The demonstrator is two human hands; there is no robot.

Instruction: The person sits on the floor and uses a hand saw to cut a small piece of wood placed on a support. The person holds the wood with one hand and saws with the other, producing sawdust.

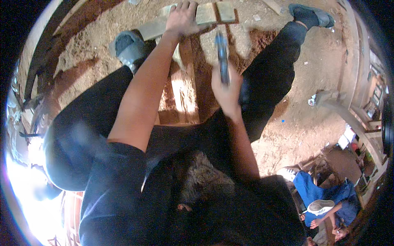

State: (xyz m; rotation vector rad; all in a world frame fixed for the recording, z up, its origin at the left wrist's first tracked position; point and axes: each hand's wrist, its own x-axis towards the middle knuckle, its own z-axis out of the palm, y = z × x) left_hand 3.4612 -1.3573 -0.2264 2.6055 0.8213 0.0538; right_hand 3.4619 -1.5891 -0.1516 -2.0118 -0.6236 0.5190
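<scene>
Left hand [182,19] resting atop pale wooden plank [206,14], grip unclear, right hand [227,89] curled round blurred blue-black tool [222,53].

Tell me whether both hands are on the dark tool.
No: the right hand alone grips the dark tool, while the left hand lies on the pale wood.

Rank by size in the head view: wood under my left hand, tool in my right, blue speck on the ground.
1. Pale wood under your left hand
2. Blurred tool in your right hand, clearly shorter
3. Blue speck, tiny by comparison
</scene>
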